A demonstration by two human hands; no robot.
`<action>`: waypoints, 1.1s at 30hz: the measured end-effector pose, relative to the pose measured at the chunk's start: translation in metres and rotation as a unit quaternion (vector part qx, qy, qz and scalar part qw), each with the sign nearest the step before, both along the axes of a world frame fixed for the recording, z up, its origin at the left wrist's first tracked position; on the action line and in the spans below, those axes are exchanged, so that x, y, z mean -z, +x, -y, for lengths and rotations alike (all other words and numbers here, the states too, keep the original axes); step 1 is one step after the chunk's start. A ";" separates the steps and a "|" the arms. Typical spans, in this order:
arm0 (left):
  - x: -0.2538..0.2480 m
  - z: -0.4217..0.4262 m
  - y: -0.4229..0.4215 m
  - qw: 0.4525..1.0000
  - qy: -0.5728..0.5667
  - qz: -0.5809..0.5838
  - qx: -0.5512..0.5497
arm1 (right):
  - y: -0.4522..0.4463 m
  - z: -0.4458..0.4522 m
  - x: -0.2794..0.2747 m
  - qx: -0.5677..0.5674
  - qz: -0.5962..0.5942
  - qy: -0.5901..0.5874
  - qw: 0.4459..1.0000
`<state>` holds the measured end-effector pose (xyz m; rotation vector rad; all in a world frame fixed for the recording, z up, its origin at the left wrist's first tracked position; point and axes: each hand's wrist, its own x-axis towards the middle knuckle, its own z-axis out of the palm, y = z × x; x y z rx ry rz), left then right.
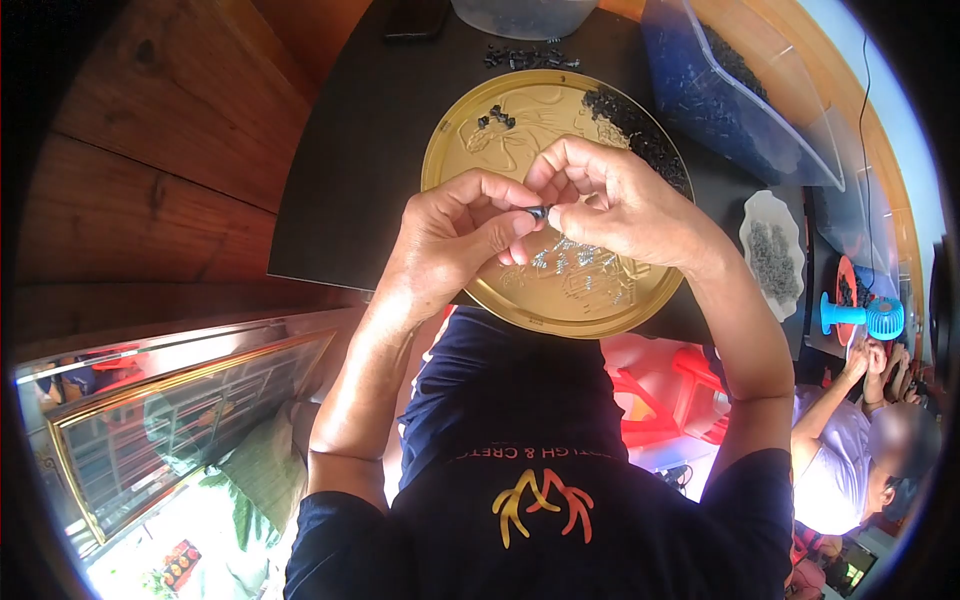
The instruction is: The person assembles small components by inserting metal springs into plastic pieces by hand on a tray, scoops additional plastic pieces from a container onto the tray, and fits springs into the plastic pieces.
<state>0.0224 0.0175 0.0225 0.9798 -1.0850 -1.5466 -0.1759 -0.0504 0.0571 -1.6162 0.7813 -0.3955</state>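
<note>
Above a round gold tray (455, 135), my two hands meet at a small black part (538, 212). My left hand (455, 235) pinches it between thumb and fingers. The fingertips of my right hand (610, 200) are closed at its right end; whether they hold a second small piece is hidden. Small metal springs (570, 258) lie scattered on the tray below my hands. A heap of small black parts (640, 130) fills the tray's upper right, and a few black pieces (496, 118) sit at its upper left.
More black parts (530, 57) lie on the dark table (345, 170) behind the tray. A clear bin (740, 100) of black parts stands at the upper right. Right of my arm is a white dish (772, 260) of small grey pieces. A blue fan (882, 318) and another person (835, 460) are farther right.
</note>
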 end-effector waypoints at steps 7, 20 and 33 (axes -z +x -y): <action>-0.002 0.000 0.000 1.000 0.019 0.002 -0.002 | -0.003 -0.003 -0.001 0.038 -0.026 0.053 0.998; 0.004 0.001 0.001 1.000 -0.009 -0.010 -0.007 | 0.000 -0.008 0.000 0.065 -0.025 0.042 0.997; 0.013 0.011 -0.007 0.997 -0.016 0.075 -0.005 | 0.008 -0.015 0.006 0.118 -0.136 -0.162 0.970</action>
